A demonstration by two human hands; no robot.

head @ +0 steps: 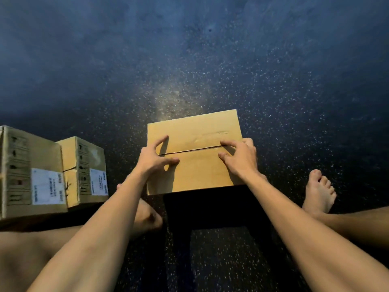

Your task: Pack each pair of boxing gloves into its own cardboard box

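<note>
Box point(196, 175) is sitting on the floor point(210, 60) between the feet, flaps down and meeting at the seam. Left hand point(155, 160) and right hand point(241, 160) are pressing on top, fingers spread, gripping nothing. Labelled box point(33, 175) and smaller box point(90, 165) are standing closed at left. No gloves showing, so packing is looking nearly done; flaps are looking untaped

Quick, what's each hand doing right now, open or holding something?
Left hand: open, fingers pressing on the closed cardboard box.
Right hand: open, fingers pressing on the same box's top.
</note>
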